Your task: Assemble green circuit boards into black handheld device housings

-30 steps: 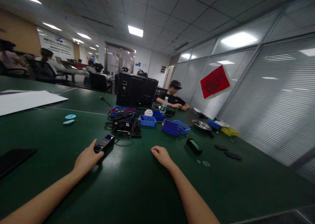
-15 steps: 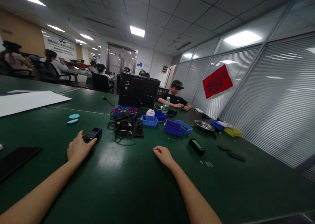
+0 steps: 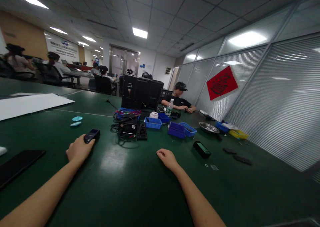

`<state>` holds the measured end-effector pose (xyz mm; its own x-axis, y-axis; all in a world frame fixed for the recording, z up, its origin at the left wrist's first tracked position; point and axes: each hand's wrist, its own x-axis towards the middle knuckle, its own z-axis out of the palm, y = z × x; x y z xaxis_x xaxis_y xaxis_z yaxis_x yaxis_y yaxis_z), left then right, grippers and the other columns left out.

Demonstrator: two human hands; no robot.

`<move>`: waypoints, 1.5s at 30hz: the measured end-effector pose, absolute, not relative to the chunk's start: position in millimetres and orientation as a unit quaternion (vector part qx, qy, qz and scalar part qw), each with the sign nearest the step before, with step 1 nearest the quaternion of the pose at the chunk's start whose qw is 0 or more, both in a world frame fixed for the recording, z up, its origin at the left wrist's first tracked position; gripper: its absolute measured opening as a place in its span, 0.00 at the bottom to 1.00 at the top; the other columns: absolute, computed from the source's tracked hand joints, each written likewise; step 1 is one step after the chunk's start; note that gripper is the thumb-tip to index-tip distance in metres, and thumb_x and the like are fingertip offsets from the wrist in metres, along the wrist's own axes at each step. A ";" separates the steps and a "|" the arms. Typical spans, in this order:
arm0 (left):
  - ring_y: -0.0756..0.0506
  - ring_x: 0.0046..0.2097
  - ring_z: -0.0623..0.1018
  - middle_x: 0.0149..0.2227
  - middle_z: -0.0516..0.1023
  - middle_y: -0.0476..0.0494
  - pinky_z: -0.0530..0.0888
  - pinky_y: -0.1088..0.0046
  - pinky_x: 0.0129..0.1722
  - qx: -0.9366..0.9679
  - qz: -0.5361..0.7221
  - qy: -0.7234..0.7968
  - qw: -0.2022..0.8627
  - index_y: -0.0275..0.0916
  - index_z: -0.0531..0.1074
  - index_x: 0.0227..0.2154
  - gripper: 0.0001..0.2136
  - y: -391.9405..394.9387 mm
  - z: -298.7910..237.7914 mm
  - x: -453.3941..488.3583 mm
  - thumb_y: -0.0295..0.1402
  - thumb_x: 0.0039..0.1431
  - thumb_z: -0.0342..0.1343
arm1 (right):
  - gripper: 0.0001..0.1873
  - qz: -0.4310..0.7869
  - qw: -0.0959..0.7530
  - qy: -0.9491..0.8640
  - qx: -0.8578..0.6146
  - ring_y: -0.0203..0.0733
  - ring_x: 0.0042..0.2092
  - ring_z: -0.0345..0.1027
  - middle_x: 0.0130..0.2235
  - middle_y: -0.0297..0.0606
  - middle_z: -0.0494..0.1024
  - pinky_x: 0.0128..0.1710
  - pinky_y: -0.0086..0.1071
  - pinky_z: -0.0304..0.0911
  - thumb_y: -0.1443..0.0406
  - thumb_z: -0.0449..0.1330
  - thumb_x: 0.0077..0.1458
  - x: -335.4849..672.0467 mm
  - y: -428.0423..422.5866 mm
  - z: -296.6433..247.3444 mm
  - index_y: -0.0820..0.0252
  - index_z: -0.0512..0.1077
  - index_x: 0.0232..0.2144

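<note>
I see the left hand (image 3: 79,150) grasping the black device (image 3: 92,136), its long axis slanting forward-right; the right hand (image 3: 168,158), farther off, has its fingers curled in.

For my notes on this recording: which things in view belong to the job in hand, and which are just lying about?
Job in hand:
black handheld device, gripped by the left hand

Apparently just lying about:
black box with green top
white ball
bottle
metal bowl
yellow tray
</note>
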<state>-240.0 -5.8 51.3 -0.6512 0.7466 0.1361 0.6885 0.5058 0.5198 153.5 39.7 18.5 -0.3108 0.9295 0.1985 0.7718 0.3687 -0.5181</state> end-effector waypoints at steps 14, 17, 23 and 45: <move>0.34 0.51 0.67 0.53 0.65 0.34 0.67 0.59 0.45 0.373 0.369 0.848 0.074 0.35 0.57 0.54 0.31 -2.2 49.4 -249.5 0.49 0.50 0.45 | 0.13 0.162 0.217 -0.796 -0.541 0.37 0.33 0.66 0.32 0.35 0.75 0.30 0.26 0.55 0.62 0.49 0.52 154.6 44.2 12.5 0.57 0.73 0.32; 0.34 0.50 0.69 0.51 0.68 0.34 0.68 0.60 0.44 0.388 0.344 0.850 0.090 0.36 0.60 0.53 0.28 -2.1 52.0 -251.1 0.48 0.52 0.43 | 0.12 0.159 0.219 -0.798 -0.538 0.36 0.33 0.66 0.32 0.35 0.75 0.31 0.26 0.56 0.62 0.50 0.52 154.9 42.3 13.3 0.57 0.73 0.32; 0.35 0.50 0.68 0.51 0.67 0.32 0.69 0.60 0.42 0.388 0.337 0.855 0.068 0.34 0.59 0.53 0.29 -2.7 53.0 -256.4 0.48 0.53 0.42 | 0.12 0.161 0.212 -0.800 -0.537 0.37 0.33 0.66 0.32 0.35 0.75 0.32 0.27 0.57 0.64 0.50 0.52 152.7 39.3 18.7 0.57 0.73 0.33; 0.37 0.41 0.74 0.42 0.72 0.34 0.69 0.66 0.35 0.506 0.239 0.819 0.124 0.34 0.65 0.44 0.29 -12.1 59.1 -230.6 0.51 0.44 0.48 | 0.12 0.148 0.213 -0.808 -0.529 0.37 0.33 0.65 0.33 0.36 0.74 0.33 0.27 0.56 0.63 0.50 0.52 151.5 37.8 18.6 0.58 0.73 0.33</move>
